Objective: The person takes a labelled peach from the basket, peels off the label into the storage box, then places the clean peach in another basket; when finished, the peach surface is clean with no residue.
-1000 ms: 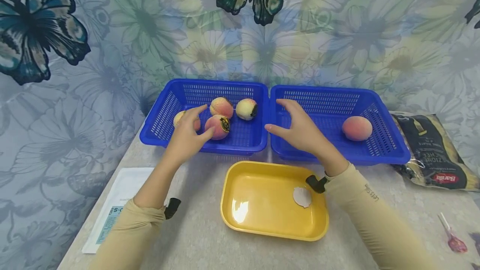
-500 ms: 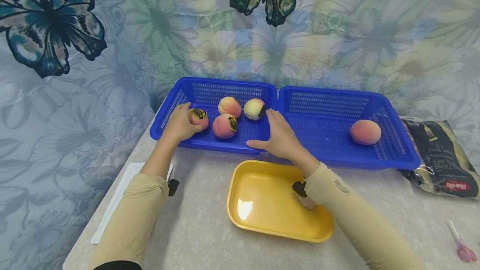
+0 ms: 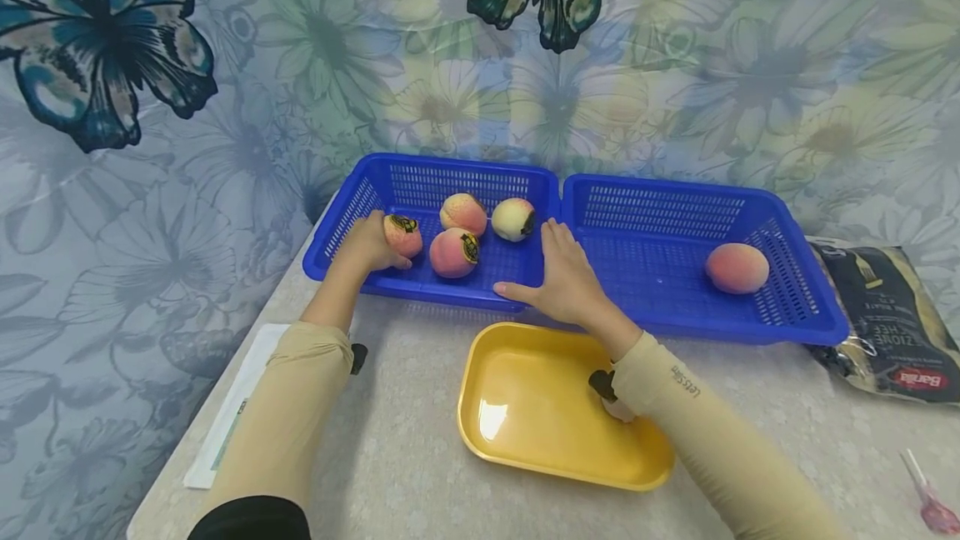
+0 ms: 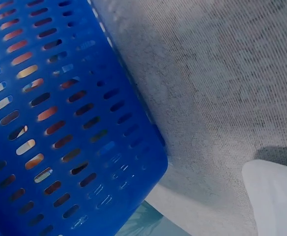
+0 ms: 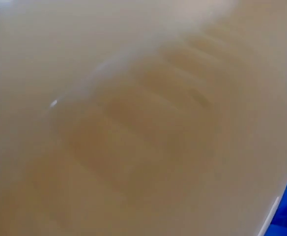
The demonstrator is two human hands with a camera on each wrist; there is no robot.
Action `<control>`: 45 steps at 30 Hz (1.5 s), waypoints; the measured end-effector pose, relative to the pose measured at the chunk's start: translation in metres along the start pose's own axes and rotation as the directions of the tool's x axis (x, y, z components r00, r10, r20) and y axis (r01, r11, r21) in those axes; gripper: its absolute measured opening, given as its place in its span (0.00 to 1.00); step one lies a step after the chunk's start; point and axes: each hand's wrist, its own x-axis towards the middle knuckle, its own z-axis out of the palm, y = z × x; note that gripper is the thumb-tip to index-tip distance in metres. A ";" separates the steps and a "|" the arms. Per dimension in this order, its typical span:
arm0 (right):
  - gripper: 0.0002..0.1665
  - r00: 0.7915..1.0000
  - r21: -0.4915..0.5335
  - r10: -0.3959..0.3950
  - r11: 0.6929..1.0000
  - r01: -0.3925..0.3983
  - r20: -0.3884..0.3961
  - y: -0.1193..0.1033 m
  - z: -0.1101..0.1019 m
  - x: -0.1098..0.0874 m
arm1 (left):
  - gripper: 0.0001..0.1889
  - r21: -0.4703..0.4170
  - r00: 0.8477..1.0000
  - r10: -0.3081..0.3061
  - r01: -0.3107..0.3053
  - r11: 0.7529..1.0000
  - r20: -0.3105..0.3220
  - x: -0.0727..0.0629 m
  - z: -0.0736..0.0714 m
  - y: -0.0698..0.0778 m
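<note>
In the head view my left hand [image 3: 366, 246] reaches into the left blue basket [image 3: 420, 291] and grips a peach [image 3: 403, 237] with a black-and-gold sticker, fingers behind it and thumb in front. Beside it lie a pinker peach [image 3: 453, 253], another peach [image 3: 462, 213] behind, and a pale yellow one [image 3: 513, 219]. My right hand [image 3: 566, 280] spreads over the right end of that basket, thumb apart from the fingers, holding nothing. In the left wrist view the slotted basket wall [image 4: 84, 113] hides the hand. The right wrist view is filled by the yellow tray [image 5: 148, 132].
A second blue basket [image 3: 637, 240] stands to the right with one peach [image 3: 737, 267] in it. Nearer stands the yellow tray [image 3: 540, 407], a pale round piece [image 3: 619, 411] inside. A pasta bag [image 3: 892, 315] and a lollipop [image 3: 937, 515] lie right, a white packet [image 3: 232, 407] left.
My left hand has gone down into the left basket and taken hold of the stickered peach. My right hand has moved left, from the right basket to the left basket's edge.
</note>
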 end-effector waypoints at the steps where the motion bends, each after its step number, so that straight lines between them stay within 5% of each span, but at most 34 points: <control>1: 0.77 1.000 0.001 0.001 1.000 -0.001 -0.001 0.000 0.000 0.000 | 0.52 0.000 1.000 -0.004 0.004 1.000 -0.001 0.001 0.001 0.000; 22: 0.77 1.000 -0.013 -0.015 1.000 0.015 -0.023 0.002 0.002 0.000 | 0.60 0.015 0.993 -0.103 0.102 0.995 0.055 0.017 0.007 0.001; 27: 0.77 0.999 -0.013 -0.024 1.000 0.023 -0.030 0.003 0.003 0.001 | 0.58 -0.029 0.998 -0.057 0.057 0.998 -0.003 0.019 0.008 0.000; 33: 0.77 1.000 -0.011 -0.015 1.000 0.015 -0.024 0.004 0.002 0.001 | 0.53 -0.166 0.986 0.011 -0.039 0.985 -0.169 0.011 -0.004 0.008; 38: 0.74 1.000 -0.028 -0.008 1.000 0.008 -0.009 0.002 -0.001 -0.001 | 0.52 -0.305 0.939 0.137 -0.237 0.922 -0.315 -0.011 -0.016 0.034; 41: 0.71 1.000 -0.036 -0.028 0.999 0.028 -0.007 0.000 -0.004 -0.002 | 0.50 -0.382 0.910 0.225 -0.357 0.852 -0.350 -0.033 -0.018 0.052; 45: 0.57 0.991 0.069 -0.104 0.992 0.110 -0.085 -0.008 -0.013 -0.010 | 0.48 -0.500 0.892 0.319 -0.446 0.743 -0.321 -0.065 -0.017 0.073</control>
